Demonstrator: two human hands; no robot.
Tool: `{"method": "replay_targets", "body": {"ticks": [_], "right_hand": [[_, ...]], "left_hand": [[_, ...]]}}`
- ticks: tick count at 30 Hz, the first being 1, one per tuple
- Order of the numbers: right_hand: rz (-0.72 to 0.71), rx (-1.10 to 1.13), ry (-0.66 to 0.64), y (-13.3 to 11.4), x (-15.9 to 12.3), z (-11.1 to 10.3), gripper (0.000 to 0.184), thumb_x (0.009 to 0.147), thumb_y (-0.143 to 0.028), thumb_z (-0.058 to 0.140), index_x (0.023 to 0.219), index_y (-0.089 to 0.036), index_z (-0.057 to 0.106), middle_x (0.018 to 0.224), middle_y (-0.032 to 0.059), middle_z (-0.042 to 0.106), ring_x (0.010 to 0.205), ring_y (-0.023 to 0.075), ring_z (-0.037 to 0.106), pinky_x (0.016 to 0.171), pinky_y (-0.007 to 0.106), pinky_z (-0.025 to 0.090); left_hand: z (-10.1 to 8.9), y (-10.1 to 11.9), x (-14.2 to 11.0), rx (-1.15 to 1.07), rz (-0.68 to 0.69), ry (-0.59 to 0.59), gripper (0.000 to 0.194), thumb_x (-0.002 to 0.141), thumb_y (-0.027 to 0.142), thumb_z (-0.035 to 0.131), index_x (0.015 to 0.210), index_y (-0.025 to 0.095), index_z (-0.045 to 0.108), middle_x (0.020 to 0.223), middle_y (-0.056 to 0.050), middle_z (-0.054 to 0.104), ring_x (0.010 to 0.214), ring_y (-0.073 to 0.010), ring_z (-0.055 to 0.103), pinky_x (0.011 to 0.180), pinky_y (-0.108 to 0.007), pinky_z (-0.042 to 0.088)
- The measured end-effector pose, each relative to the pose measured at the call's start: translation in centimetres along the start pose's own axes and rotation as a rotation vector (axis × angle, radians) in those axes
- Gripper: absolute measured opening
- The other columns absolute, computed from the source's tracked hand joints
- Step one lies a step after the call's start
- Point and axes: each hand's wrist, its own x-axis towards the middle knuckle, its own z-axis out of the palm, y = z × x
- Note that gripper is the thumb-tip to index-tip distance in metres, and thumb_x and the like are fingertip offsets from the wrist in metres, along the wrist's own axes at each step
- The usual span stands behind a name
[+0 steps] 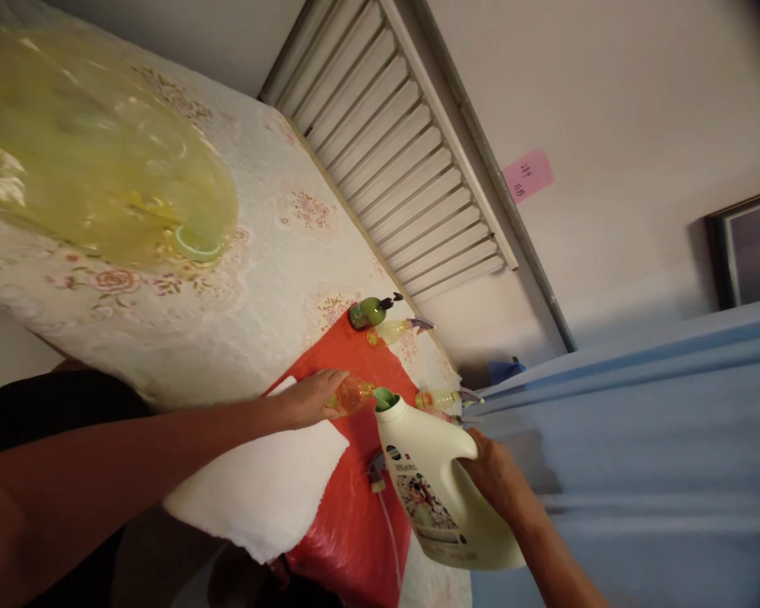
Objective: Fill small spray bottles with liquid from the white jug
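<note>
My right hand (491,464) grips the handle of a large cream jug (481,523) with a printed label and a green spout. The spout is tipped at the mouth of a clear plastic bottle (355,394), which my left hand (317,399) holds round its lower part. I cannot tell whether liquid is flowing. A spray head (377,475) with a thin tube lies on the red plastic sheet (335,540) below the bottle. A white cloth (272,490) lies under my left forearm.
Beyond my hands stand a green pump bottle (367,313), a clear spray bottle (389,332) and another spray bottle (437,399). A yellowish plastic bag (101,143) lies on the floral tablecloth (259,295). A slatted panel (405,152) and a blue curtain (659,405) border the table.
</note>
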Motion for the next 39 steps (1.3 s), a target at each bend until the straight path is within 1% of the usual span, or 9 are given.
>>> {"method": "replay_targets", "body": {"ticks": [5, 11, 16, 21, 25, 33, 39], "right_hand": [[-0.021, -0.014, 0.008, 0.17, 0.09, 0.09, 0.014, 0.089, -0.025, 0.047, 0.086, -0.018, 0.059, 0.082, 0.0078, 0.073, 0.077, 0.0204, 0.069, 0.063, 0.025, 0.040], [-0.029, -0.031, 0.008, 0.43, 0.33, 0.23, 0.012, 0.088, -0.021, 0.048, 0.087, -0.018, 0.060, 0.081, 0.0064, 0.073, 0.076, 0.0192, 0.068, 0.063, 0.024, 0.039], [-0.028, -0.015, 0.013, 0.40, 0.26, 0.23, 0.014, 0.090, -0.025, 0.047, 0.085, -0.020, 0.059, 0.081, 0.0061, 0.073, 0.076, 0.0188, 0.068, 0.063, 0.024, 0.039], [-0.038, -0.032, 0.010, 0.14, 0.09, -0.02, 0.015, 0.090, -0.024, 0.046, 0.083, -0.019, 0.058, 0.081, 0.0074, 0.073, 0.077, 0.0200, 0.069, 0.063, 0.024, 0.039], [-0.016, -0.022, 0.005, -0.06, 0.02, -0.18, 0.013, 0.090, -0.024, 0.047, 0.086, -0.020, 0.058, 0.083, 0.0065, 0.073, 0.079, 0.0197, 0.069, 0.064, 0.024, 0.040], [-0.013, -0.013, -0.003, -0.23, 0.07, -0.20, 0.014, 0.089, -0.024, 0.047, 0.087, -0.018, 0.060, 0.082, 0.0080, 0.073, 0.076, 0.0198, 0.068, 0.062, 0.024, 0.039], [-0.019, -0.024, 0.011, -0.02, 0.16, -0.04, 0.013, 0.088, -0.021, 0.049, 0.087, -0.017, 0.061, 0.082, 0.0092, 0.074, 0.078, 0.0206, 0.069, 0.062, 0.024, 0.039]], "left_hand": [[0.10, -0.10, 0.00, 0.009, -0.005, 0.007, 0.072, 0.076, 0.048, 0.070, 0.138, 0.021, 0.044, 0.135, -0.013, 0.057, 0.124, -0.0337, 0.053, 0.102, -0.041, 0.043], [0.03, -0.02, 0.05, 0.021, 0.008, 0.001, 0.070, 0.077, 0.045, 0.070, 0.138, 0.022, 0.045, 0.135, -0.011, 0.057, 0.123, -0.0328, 0.054, 0.102, -0.038, 0.043], [0.01, -0.02, 0.10, 0.015, -0.007, -0.007, 0.072, 0.074, 0.039, 0.071, 0.138, 0.024, 0.044, 0.136, -0.012, 0.057, 0.125, -0.0329, 0.053, 0.105, -0.040, 0.042], [0.11, -0.26, 0.02, -0.007, -0.002, 0.004, 0.071, 0.075, 0.043, 0.071, 0.138, 0.024, 0.044, 0.135, -0.013, 0.057, 0.124, -0.0343, 0.053, 0.102, -0.042, 0.044], [0.10, -0.34, 0.00, -0.009, 0.007, 0.001, 0.072, 0.075, 0.046, 0.070, 0.138, 0.023, 0.043, 0.135, -0.013, 0.057, 0.125, -0.0340, 0.053, 0.103, -0.042, 0.044], [-0.21, 0.24, 0.04, 0.032, 0.020, -0.010, 0.070, 0.077, 0.042, 0.070, 0.138, 0.020, 0.043, 0.135, -0.014, 0.057, 0.124, -0.0339, 0.053, 0.103, -0.042, 0.044], [-0.45, 0.45, 0.00, 0.046, 0.028, -0.025, 0.069, 0.078, 0.040, 0.070, 0.138, 0.022, 0.042, 0.135, -0.012, 0.057, 0.124, -0.0323, 0.053, 0.103, -0.041, 0.044]]}}
